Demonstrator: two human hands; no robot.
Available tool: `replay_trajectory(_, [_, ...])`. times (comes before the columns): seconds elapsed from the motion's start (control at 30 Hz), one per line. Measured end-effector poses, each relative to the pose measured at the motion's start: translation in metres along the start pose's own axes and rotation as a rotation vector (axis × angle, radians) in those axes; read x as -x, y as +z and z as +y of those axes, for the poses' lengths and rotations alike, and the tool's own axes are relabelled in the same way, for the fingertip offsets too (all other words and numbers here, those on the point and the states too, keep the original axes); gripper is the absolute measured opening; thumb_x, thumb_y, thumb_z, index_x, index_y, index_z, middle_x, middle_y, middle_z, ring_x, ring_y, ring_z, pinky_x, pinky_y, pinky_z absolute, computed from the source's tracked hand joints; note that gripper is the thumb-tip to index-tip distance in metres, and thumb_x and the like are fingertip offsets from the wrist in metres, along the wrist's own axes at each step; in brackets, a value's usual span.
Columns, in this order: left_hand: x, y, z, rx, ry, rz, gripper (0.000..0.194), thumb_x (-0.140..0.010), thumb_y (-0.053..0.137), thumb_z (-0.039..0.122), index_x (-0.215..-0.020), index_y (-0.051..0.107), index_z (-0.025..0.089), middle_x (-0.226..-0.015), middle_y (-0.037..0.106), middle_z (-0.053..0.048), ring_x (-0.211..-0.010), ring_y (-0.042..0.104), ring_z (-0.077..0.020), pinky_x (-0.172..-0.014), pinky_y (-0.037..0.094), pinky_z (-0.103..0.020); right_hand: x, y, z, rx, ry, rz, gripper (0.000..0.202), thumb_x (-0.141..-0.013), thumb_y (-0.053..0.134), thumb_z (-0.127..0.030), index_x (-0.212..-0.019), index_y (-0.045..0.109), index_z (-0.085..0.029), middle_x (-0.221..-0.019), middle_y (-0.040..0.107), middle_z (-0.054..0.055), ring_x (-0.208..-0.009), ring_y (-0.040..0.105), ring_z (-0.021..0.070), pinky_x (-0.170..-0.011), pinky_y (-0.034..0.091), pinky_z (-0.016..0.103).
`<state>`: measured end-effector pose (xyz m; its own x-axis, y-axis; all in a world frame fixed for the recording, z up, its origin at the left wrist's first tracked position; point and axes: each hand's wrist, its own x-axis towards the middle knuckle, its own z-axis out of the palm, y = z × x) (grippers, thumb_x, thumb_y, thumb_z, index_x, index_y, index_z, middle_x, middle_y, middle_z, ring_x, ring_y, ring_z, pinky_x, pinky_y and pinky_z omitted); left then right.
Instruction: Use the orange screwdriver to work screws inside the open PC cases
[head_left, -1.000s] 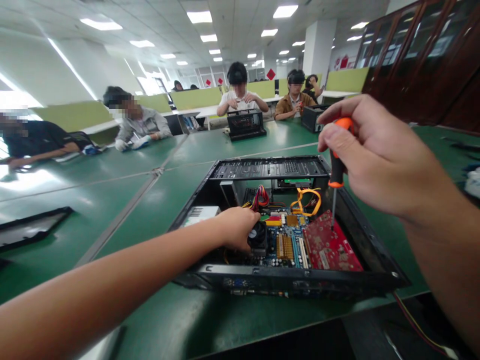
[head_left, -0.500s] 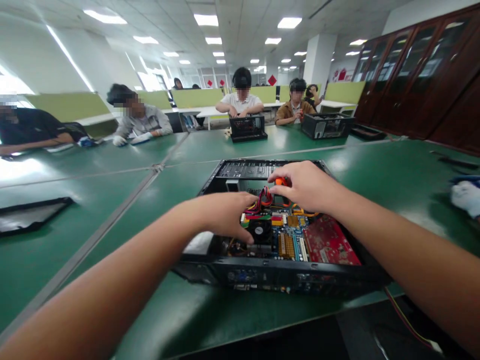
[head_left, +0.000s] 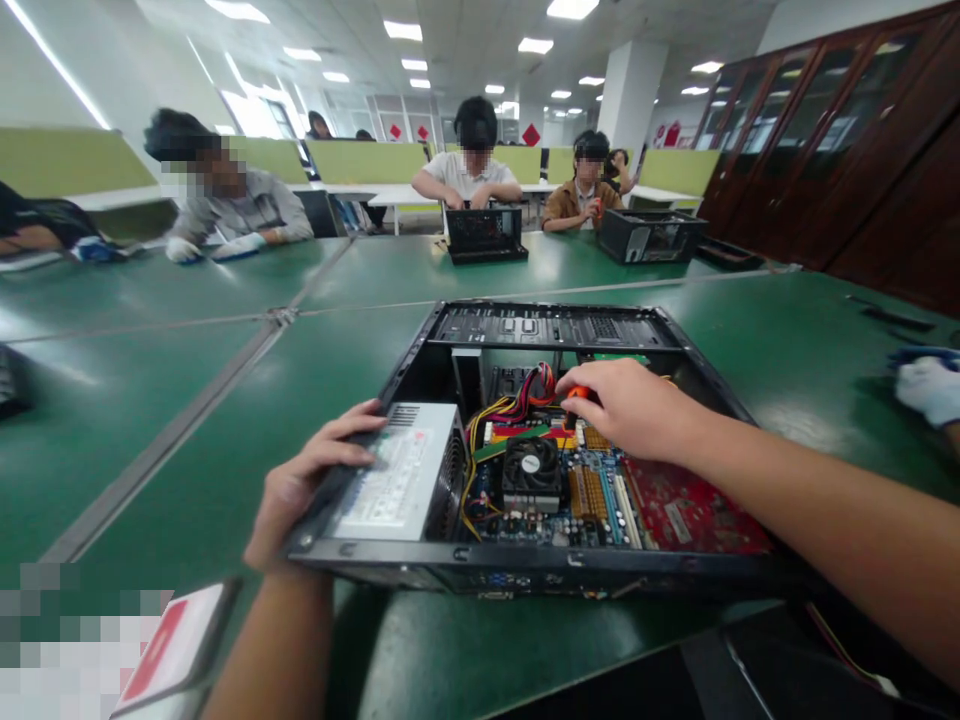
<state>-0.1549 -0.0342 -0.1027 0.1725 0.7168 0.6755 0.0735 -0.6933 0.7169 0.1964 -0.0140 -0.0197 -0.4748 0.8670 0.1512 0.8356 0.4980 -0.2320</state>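
Left hand (head_left: 307, 475): here I am on the near-left side, fingers curled over the left wall, gripping it right beside the power box (head_left: 397, 480); my thumb is out of sight.
Right hand (head_left: 634, 405): over the middle of the works, well apart from the left, thumb and fingers closed on the screwdriver (head_left: 576, 393).
Screwdriver: orange handle up top, shaft pointing down toward the green board's colourful slots; I cannot make out where the tip lands.
Computer case (head_left: 517, 562): lying open-side up on the green table (head_left: 210, 420), straight in front of me, insides on full show.
Inside the case: black fan (head_left: 531, 465) just right of the power box, bundled wires (head_left: 517, 405) behind it, red card (head_left: 682, 510) on the right, partly under my forearm.
Across the table: a person in a white shirt (head_left: 472, 180) bends over an upright black case (head_left: 487, 238); to the right, a person in brown (head_left: 566, 205) sits beside another case (head_left: 651, 236).
Far left: a person in grey (head_left: 259, 212) rests gloved hands on the tabletop.
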Motion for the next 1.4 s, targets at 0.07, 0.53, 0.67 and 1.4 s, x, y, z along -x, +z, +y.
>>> replay_trajectory(0.07, [-0.001,-0.002,-0.001,-0.002,0.02,-0.013,0.046,-0.088,0.042,0.049,-0.09,0.078,0.021,-0.115,0.072,-0.01,-0.13,0.05,-0.0386,-0.114,0.032,-0.053,-0.001,0.002,0.0,0.011,-0.007,-0.001,0.02,-0.094,0.058,-0.02,-0.106,0.073,-0.015,-0.106,0.075,0.008,-0.099,0.068,0.0261,-0.09,0.05,0.04])
replay_trajectory(0.53, [0.003,0.011,0.006,0.06,-0.031,0.091,0.039,-0.083,0.046,0.045,-0.085,0.077,0.021,-0.111,0.073,-0.008,-0.128,0.049,-0.0388,-0.118,0.025,-0.056,0.007,0.003,-0.004,0.001,-0.036,-0.129,0.037,-0.091,0.055,-0.014,-0.127,0.061,-0.019,-0.121,0.071,0.01,-0.109,0.066,0.0256,-0.091,0.048,0.036])
replay_trajectory(0.67, [0.001,0.011,0.006,0.061,-0.027,0.089,0.038,-0.081,0.047,0.044,-0.086,0.077,0.02,-0.11,0.073,-0.009,-0.127,0.05,-0.0382,-0.118,0.025,-0.055,0.009,-0.002,-0.005,0.099,0.037,-0.169,0.027,-0.097,0.053,-0.037,-0.113,0.062,-0.018,-0.094,0.073,0.011,-0.088,0.067,0.0275,-0.07,0.045,0.033])
replay_trajectory(1.4, [0.0,0.01,0.006,0.071,-0.016,0.069,0.04,-0.083,0.048,0.046,-0.085,0.076,0.016,-0.111,0.073,-0.01,-0.13,0.049,-0.0381,-0.115,0.029,-0.052,0.018,-0.009,-0.017,0.041,-0.078,-0.244,0.024,-0.099,0.046,-0.033,-0.104,0.063,-0.017,-0.092,0.072,0.01,-0.087,0.067,0.0241,-0.073,0.044,0.033])
